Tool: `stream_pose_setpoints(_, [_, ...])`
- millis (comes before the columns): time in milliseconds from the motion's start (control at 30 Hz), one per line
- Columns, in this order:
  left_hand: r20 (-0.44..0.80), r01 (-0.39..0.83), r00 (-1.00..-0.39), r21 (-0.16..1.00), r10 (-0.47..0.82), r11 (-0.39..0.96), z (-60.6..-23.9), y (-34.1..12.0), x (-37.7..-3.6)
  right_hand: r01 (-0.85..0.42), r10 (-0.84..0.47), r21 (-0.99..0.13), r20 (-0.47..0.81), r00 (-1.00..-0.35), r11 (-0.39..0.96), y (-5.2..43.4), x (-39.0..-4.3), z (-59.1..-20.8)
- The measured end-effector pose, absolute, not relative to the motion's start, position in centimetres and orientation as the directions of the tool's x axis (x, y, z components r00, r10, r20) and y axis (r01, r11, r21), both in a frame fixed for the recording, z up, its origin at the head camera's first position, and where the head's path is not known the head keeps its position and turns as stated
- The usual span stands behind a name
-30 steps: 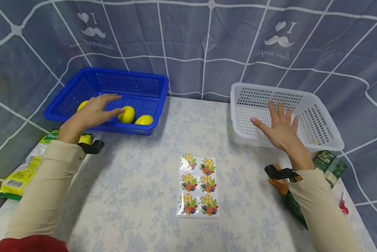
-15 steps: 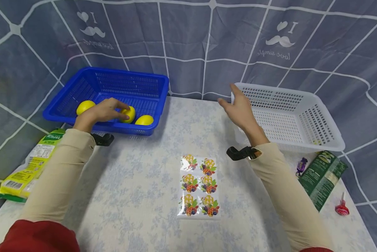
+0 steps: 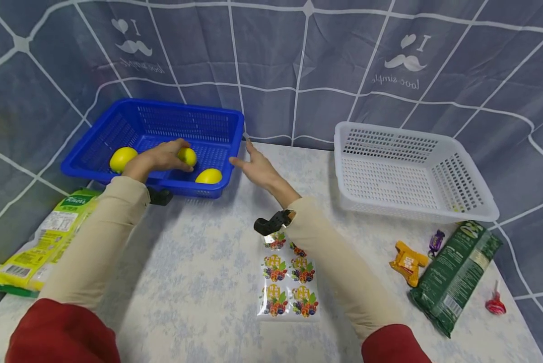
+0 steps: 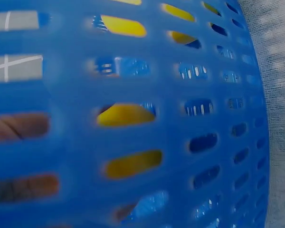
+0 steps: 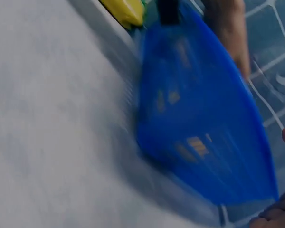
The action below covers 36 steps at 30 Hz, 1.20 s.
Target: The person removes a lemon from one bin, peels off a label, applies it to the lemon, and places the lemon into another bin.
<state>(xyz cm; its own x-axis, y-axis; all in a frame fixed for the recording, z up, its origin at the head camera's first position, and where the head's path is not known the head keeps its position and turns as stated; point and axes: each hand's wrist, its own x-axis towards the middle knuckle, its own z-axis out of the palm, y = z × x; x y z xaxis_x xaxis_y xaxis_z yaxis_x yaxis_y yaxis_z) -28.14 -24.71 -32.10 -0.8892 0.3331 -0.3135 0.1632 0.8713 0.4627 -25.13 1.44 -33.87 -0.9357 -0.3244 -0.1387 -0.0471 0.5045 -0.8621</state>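
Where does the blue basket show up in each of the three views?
Head: blue basket upper left on the table, left hand inside it gripping a lemon.
Left wrist: its slotted wall fills the frame, yellow behind the slots.
Right wrist: blurred, centre right.
Shared landmark: the floral tablecloth.

A grey-blue fabric backdrop (image 3: 271,65) with a white grid of lines hangs behind and wraps around the left and right sides. It carries 2 white moustache-and-heart prints with small script, 1 far left, 1 far right. The surface (image 3: 199,272) wears a pale cloth with a faint blue floral pattern. Light is even and soft, with mild shadows.
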Motion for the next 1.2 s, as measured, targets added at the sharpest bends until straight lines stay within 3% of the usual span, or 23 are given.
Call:
stream_pose_setpoints(200, [-0.316, 0.122, -0.904, 0.455, 0.288, 0.882, -32.0, -24.6, -28.3, -0.021, -0.383, -0.926, -0.136, -0.914, 0.378, -0.5, -24.6, -34.7])
stream_pose_setpoints(567, [-0.33, 0.198, -0.887, 0.361, 0.323, 0.911, -32.4, -25.6, -28.9, -0.012, -0.412, -0.938, -0.14, -0.9, 0.345, -0.8, -24.8, -34.9])
stream_pose_setpoints(933, [-0.265, 0.199, -0.908, 0.408, 0.325, 0.891, -32.7, -26.2, -29.0, -0.027, -0.432, -0.945, -0.123, -0.893, 0.326, -0.8, -24.8, -35.0])
stream_pose_setpoints(1200, [-0.118, 0.265, -0.924, 0.486, 0.363, 0.833, -31.3, -26.8, -28.2, -0.034, -0.419, -0.927, -0.136, -0.898, 0.374, -0.5, -24.8, -35.1])
